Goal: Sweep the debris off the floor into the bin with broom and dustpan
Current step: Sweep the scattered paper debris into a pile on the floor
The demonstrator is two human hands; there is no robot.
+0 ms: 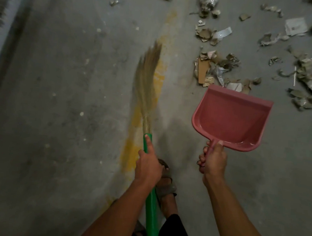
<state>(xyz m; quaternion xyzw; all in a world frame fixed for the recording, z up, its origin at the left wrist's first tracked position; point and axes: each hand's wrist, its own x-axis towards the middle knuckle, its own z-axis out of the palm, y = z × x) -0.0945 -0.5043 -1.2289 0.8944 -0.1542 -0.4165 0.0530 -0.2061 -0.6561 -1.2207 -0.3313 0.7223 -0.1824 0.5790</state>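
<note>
Left hand (148, 164) grips broom (147, 91); right hand (213, 160) grips dustpan (232, 118)

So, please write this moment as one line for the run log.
left hand: grips broom | right hand: grips dustpan, empty | debris: on floor, unswept

— What did the floor (60, 112) look like?
— It was grey concrete, mottled with dark patches and pale specks, and a worn yellow stripe (133, 149) ran along it.
— And what lay on it?
— Scattered debris (216, 66) at the upper right: torn cardboard, crumpled grey scraps, white paper pieces (295, 26). A sandalled foot (165, 184) stood on the concrete near the stripe.
</note>
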